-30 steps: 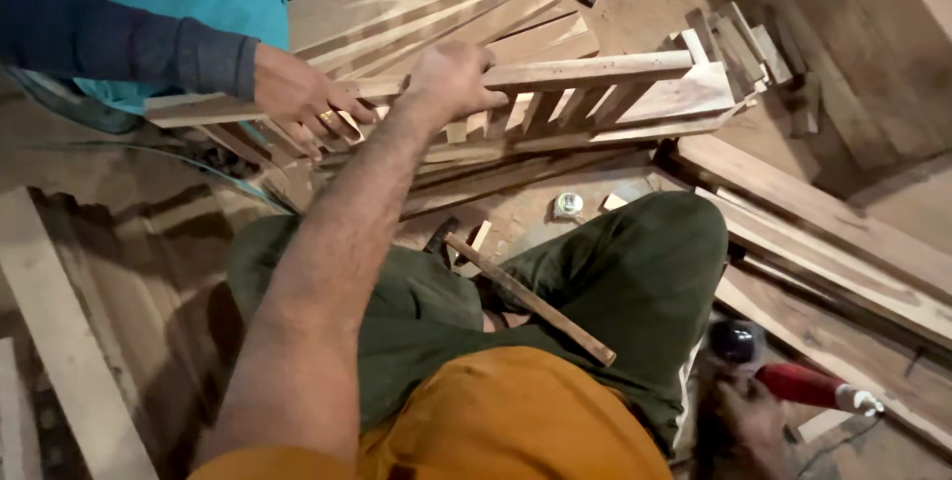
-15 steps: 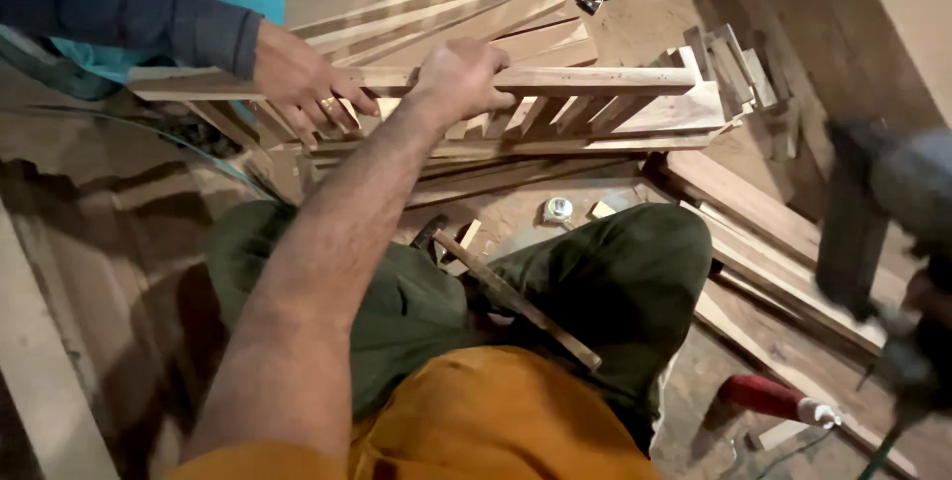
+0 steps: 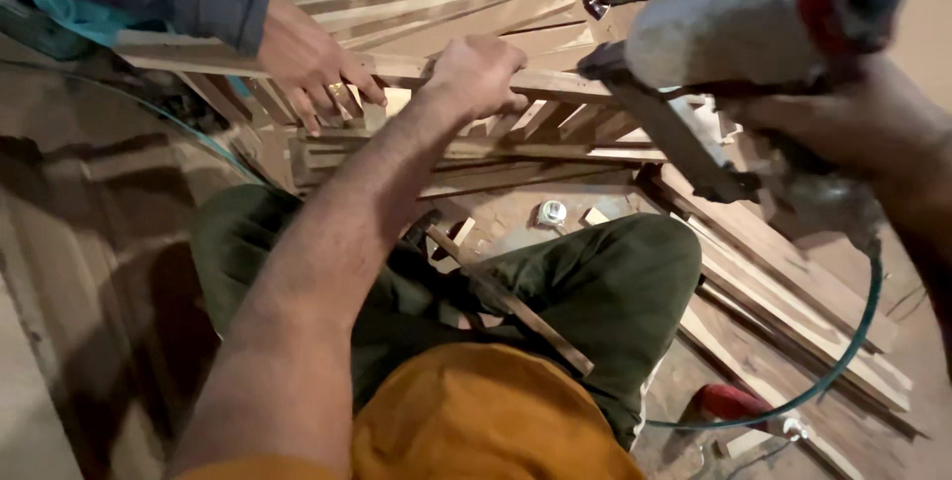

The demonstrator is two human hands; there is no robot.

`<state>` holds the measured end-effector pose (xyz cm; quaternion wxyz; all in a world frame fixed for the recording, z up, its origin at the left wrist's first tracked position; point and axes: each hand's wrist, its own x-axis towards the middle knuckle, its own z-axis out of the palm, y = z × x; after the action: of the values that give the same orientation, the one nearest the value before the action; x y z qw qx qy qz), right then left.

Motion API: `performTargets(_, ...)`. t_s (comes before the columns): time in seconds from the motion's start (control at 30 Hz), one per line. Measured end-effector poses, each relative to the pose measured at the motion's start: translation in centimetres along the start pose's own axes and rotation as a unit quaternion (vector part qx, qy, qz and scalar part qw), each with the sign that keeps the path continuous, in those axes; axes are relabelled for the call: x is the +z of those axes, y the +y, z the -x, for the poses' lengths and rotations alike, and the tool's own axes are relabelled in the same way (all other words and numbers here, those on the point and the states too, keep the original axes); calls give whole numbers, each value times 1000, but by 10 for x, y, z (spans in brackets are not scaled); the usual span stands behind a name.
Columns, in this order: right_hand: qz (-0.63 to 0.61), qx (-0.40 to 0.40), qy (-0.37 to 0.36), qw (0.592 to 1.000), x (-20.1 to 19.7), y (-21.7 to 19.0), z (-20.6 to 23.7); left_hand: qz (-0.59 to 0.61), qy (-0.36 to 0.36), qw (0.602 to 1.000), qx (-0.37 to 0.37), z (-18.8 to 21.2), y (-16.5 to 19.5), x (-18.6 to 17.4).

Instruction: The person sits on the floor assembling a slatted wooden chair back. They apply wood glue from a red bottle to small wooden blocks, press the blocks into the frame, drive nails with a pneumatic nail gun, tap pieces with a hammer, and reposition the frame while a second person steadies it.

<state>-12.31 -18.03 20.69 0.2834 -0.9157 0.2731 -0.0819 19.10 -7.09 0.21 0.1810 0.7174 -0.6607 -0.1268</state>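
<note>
Your left hand (image 3: 478, 73) has its fingers clamped over the top rail of the slatted wooden frame (image 3: 555, 118). Your right hand (image 3: 843, 128) grips the nail gun (image 3: 739, 39), fingers closed on its handle, just right of the rail. A co-worker's hand (image 3: 312, 63) holds the frame just left of your fingers.

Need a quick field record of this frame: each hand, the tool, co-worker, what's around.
left hand: grips the top wooden rail of a slatted frame
right hand: holds a grey and red nail gun, raised above the frame
hose: green, runs down from the gun
co-worker's hand: on the same rail, dark sleeve
lap: loose wooden strip across green trousers
floor: stacked planks at right, small white fitting
</note>
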Motion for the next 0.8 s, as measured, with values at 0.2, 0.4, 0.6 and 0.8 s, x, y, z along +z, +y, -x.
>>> performTargets(0.2,-15,200,-66,977,8,-1,-48,30,18,999,27,9,0,-12)
performTargets(0.4,-37,221,-89,971,12,-7,-69,21,-11,1000,-1,10,10,-22)
performTargets(0.6,-71,193,-88,975,20,-14,-77,8,-40,999,-2,9,12,-26)
performTargets(0.8,-56,213,-102,970,25,-14,-84,-4,-59,998,-3,7,11,-26)
